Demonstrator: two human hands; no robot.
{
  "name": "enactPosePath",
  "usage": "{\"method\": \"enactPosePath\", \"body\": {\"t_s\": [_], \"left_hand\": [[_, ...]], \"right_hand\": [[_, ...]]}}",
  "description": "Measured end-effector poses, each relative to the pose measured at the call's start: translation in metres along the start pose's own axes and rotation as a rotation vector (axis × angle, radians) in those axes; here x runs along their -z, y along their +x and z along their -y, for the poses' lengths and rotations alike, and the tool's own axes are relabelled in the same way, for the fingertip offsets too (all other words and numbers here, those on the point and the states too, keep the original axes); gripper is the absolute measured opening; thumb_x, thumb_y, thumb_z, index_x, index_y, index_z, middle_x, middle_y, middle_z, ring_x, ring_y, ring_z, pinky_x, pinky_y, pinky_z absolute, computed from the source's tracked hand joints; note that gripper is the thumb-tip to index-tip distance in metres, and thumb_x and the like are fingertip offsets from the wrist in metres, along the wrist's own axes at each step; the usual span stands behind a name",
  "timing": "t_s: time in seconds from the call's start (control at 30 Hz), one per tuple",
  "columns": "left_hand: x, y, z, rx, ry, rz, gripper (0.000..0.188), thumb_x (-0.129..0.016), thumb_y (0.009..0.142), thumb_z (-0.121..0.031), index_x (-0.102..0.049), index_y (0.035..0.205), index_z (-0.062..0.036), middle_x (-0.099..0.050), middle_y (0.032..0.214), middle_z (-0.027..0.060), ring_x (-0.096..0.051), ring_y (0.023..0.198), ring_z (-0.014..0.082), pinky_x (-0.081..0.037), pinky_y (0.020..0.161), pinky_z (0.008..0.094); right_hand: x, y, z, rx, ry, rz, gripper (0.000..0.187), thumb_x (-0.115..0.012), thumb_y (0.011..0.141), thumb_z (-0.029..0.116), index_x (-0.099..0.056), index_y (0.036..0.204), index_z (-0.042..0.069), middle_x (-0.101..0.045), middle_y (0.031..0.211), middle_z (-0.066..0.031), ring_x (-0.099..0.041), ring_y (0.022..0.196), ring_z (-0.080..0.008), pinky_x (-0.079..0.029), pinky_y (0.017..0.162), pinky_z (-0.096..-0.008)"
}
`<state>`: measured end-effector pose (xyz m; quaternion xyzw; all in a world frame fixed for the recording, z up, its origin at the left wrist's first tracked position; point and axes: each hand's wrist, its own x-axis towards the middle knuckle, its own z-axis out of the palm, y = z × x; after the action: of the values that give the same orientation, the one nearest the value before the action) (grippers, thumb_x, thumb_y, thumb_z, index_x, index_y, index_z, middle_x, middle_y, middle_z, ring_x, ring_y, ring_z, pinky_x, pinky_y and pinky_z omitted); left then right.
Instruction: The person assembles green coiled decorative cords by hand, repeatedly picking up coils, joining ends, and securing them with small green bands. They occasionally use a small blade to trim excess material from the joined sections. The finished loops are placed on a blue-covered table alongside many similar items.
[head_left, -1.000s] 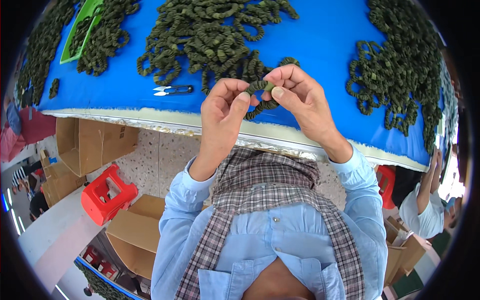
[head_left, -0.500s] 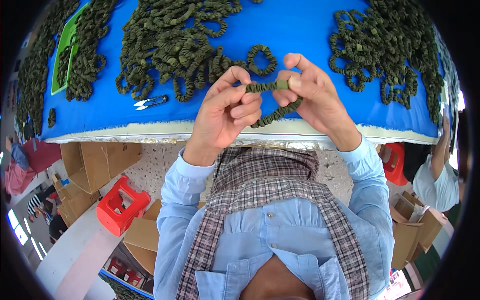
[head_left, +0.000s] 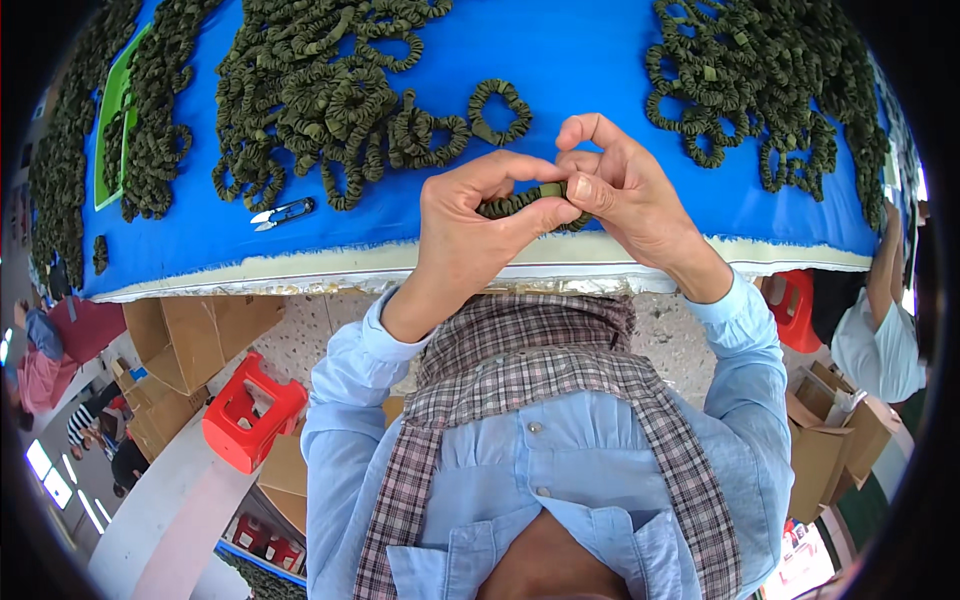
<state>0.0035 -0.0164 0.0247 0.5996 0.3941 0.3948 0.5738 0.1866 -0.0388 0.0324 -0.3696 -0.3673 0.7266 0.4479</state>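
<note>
Between my two hands is a dark green scrunchie (head_left: pixel 508 205), held just above the near edge of the blue table. My left hand (head_left: pixel 478 215) is closed round it, thumb and forefinger pinching close to its smooth flat band. On the other side my right hand (head_left: pixel 620 190) pinches the scrunchie at that band, its forefinger curled and raised. Part of the loop is hidden by my fingers. Just beyond my hands a single scrunchie (head_left: pixel 500 112) lies as an open ring on the blue cloth (head_left: pixel 560 60).
Heaps of scrunchies lie to the left (head_left: pixel 330 90) and right (head_left: pixel 740 80). Small thread snips (head_left: pixel 284 213) rest at left, and a green tray (head_left: pixel 112 120) stands farther left. Red stools (head_left: pixel 254 412), cardboard boxes (head_left: pixel 200 340) and another person's arm (head_left: pixel 884 270) surround the table.
My left hand has slid right along the scrunchie, so both hands' fingertips now meet at its flat band. The loop, stretched between them before, is now bunched. The view has shifted slightly.
</note>
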Motion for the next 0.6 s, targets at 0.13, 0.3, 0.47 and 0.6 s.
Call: {"method": "enactPosePath", "body": {"t_s": [0.13, 0.3, 0.47, 0.6], "left_hand": [[0.004, 0.0, -0.006, 0.071, 0.003, 0.006, 0.015, -0.078, 0.075, -0.006, -0.071, 0.088, -0.0037, -0.054, 0.063, -0.0053, -0.042, 0.055, -0.001, -0.027, 0.047, 0.0172], [0.017, 0.001, -0.015, 0.129, 0.011, 0.078, 0.014, -0.075, 0.076, -0.001, -0.069, 0.089, -0.0003, -0.066, 0.071, 0.0002, -0.052, 0.06, -0.0007, -0.034, 0.049, 0.0144], [0.022, 0.0, -0.018, 0.099, 0.089, 0.145, 0.017, -0.075, 0.075, -0.001, -0.068, 0.091, -0.0005, -0.057, 0.064, -0.0046, -0.042, 0.054, -0.0021, -0.026, 0.047, 0.017], [0.023, -0.001, -0.014, 0.091, 0.013, 0.189, 0.021, -0.075, 0.075, -0.001, -0.067, 0.094, -0.0013, -0.048, 0.061, -0.0084, -0.034, 0.053, -0.0026, -0.021, 0.048, 0.0182]], "right_hand": [[0.004, -0.002, 0.002, -0.019, 0.041, -0.027, 0.04, -0.068, 0.089, 0.023, -0.044, 0.114, 0.004, -0.056, 0.077, -0.003, -0.054, 0.072, -0.011, -0.043, 0.068, -0.0242], [0.015, -0.001, -0.003, 0.013, 0.32, 0.005, 0.032, -0.067, 0.087, 0.015, -0.046, 0.109, 0.005, -0.052, 0.068, -0.001, -0.05, 0.066, -0.0102, -0.039, 0.062, -0.023], [0.014, -0.003, 0.008, -0.069, -0.009, 0.041, 0.023, -0.069, 0.086, 0.014, -0.057, 0.1, 0.002, -0.05, 0.063, 0.0037, -0.046, 0.059, -0.0055, -0.036, 0.057, -0.0211], [0.002, -0.009, 0.022, -0.187, -0.401, 0.0, 0.016, -0.07, 0.085, 0.013, -0.064, 0.09, -0.001, -0.051, 0.061, 0.0063, -0.044, 0.057, -0.0018, -0.035, 0.055, -0.02]]}}
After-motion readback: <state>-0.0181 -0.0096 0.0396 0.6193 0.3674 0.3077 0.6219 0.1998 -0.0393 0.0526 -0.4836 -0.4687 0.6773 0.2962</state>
